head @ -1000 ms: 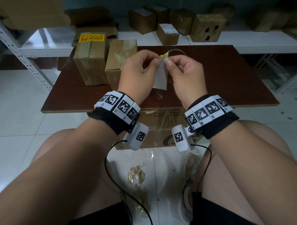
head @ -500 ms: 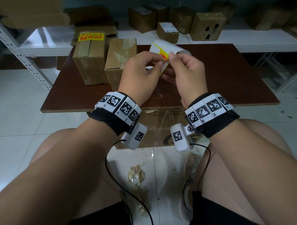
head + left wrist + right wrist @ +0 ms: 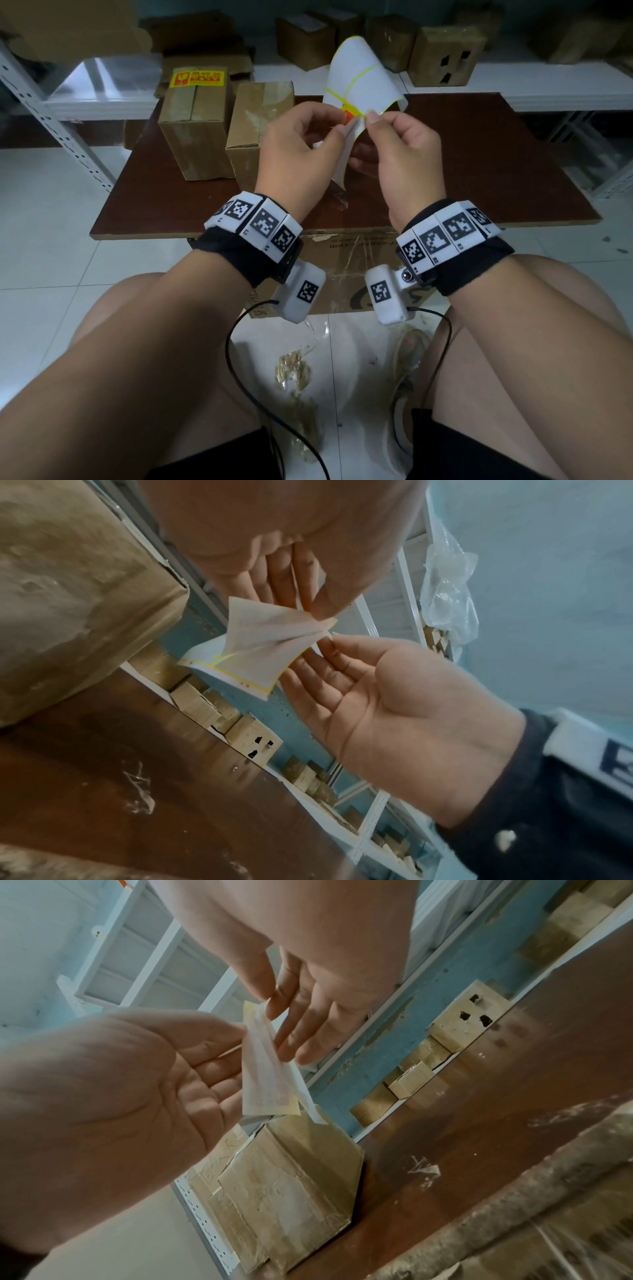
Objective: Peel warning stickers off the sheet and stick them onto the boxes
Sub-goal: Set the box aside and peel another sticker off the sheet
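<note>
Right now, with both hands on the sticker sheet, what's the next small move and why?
Probably keep drawing the right hand away from the left hand: the warning sticker is lifted only at one corner of the sticker sheet, and the untaped box on the table bears no sticker.

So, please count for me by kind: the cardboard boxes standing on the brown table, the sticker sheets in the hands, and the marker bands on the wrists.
Cardboard boxes on the brown table: 2, the left box and the right box
Sticker sheet, pinched by the left hand and the right hand: 1
Marker bands: 2, the left band and the right band
Total: 5
</note>
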Motion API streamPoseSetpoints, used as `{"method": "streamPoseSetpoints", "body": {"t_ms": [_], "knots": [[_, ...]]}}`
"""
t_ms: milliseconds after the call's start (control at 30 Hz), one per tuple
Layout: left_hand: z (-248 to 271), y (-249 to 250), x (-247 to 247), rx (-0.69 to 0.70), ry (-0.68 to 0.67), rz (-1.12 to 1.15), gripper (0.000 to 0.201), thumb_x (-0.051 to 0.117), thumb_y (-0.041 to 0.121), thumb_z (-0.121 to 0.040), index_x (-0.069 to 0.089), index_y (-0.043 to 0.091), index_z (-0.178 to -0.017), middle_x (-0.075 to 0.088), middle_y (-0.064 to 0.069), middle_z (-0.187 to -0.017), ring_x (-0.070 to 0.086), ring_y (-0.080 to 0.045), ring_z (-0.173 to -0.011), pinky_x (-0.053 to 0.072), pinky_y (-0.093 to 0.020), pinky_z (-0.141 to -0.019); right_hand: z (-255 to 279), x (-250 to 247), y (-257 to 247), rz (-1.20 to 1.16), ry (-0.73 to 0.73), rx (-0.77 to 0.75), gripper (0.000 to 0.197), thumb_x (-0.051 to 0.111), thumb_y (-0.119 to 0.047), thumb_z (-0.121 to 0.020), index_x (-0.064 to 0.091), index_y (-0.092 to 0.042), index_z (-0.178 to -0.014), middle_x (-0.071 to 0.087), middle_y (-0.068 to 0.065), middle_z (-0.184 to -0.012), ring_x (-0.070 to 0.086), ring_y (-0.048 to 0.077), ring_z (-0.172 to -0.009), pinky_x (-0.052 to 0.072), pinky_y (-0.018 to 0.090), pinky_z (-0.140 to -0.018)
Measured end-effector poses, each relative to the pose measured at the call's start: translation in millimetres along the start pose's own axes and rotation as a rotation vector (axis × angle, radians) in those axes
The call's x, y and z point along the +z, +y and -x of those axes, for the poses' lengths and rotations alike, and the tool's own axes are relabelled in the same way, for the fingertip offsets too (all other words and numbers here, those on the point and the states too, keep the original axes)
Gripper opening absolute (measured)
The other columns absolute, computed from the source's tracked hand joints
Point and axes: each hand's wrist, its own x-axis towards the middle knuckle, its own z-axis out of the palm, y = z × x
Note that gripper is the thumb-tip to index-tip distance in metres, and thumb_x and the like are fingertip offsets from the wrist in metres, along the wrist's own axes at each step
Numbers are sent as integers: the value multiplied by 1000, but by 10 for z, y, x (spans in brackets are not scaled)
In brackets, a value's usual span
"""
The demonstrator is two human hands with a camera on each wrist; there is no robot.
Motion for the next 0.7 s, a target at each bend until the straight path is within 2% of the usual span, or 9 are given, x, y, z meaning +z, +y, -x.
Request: {"method": "streamPoseSetpoints", "body": {"t_ms": [100, 133, 200, 267, 367, 500, 567, 633, 700], "knots": [[31, 20, 10, 45, -31, -80, 17, 66, 11, -98, 76, 12, -112, 76, 8, -101, 73, -18, -87, 62, -32, -81, 0, 10, 17, 29, -14, -48, 21, 61, -16, -108, 71, -1, -97, 73, 31, -93, 71, 19, -77, 63, 34, -72], [35, 16, 8, 60, -45, -110, 20, 64, 10, -98, 75, 13, -115, 74, 11, -102, 72, -18, -84, 60, -30, -78, 2, 13, 21, 37, -22, -69, 24, 61, -17, -107, 71, 2, -98, 72, 35, -97, 70, 22, -78, 62, 36, -73], [35, 6, -3, 101, -63, -164, 25, 60, 10, -98, 73, 14, -120, 71, 12, -105, 69, -9, -78, 58, -25, -74, 12, 22, 25, 58, -40, -103, 27, 60, -19, -106, 70, 3, -94, 70, 33, -90, 67, 23, -76, 61, 39, -73], [44, 5, -8, 114, -71, -176, 27, 59, 8, -98, 71, 14, -121, 70, 11, -103, 63, 2, -71, 50, -16, -68, 22, 27, 21, 76, -57, -120, 24, 60, -19, -106, 69, -6, -88, 68, 22, -84, 65, 23, -76, 61, 39, -73], [45, 10, -1, 87, -77, -128, 25, 60, 4, -100, 70, 10, -122, 73, 3, -101, 66, 7, -70, 48, -9, -67, 15, 22, 24, 107, -68, -129, 24, 59, -18, -107, 68, -9, -87, 69, 16, -84, 65, 21, -78, 62, 40, -75], [19, 41, 5, 38, -64, -55, 21, 60, 8, -103, 71, 9, -121, 76, 2, -109, 73, -1, -90, 55, -13, -72, 23, 25, 20, 108, -74, -127, 23, 59, -18, -106, 67, -12, -85, 68, 26, -87, 65, 23, -82, 64, 47, -80], [15, 53, -4, -13, -82, -11, 22, 57, 5, -104, 68, 8, -123, 76, -2, -108, 72, -2, -88, 54, -13, -68, 22, 27, 26, 113, -78, -131, 23, 59, -22, -104, 69, -11, -87, 68, 35, -97, 65, 25, -85, 63, 56, -83], [8, 56, -22, -44, -98, 18, 27, 52, 4, -103, 66, 9, -125, 77, -3, -109, 72, -2, -87, 55, -16, -71, 11, 26, 43, 135, -64, -136, 31, 61, -30, -102, 67, -3, -88, 63, 41, -99, 60, 30, -83, 58, 64, -79], [11, 72, -40, -57, -106, 28, 32, 51, 11, -97, 66, 12, -126, 77, -2, -112, 73, -6, -96, 58, -22, -81, 8, 29, 47, 141, -53, -137, 37, 62, -35, -100, 65, 1, -91, 58, 43, -92, 54, 29, -80, 55, 61, -71]]}}
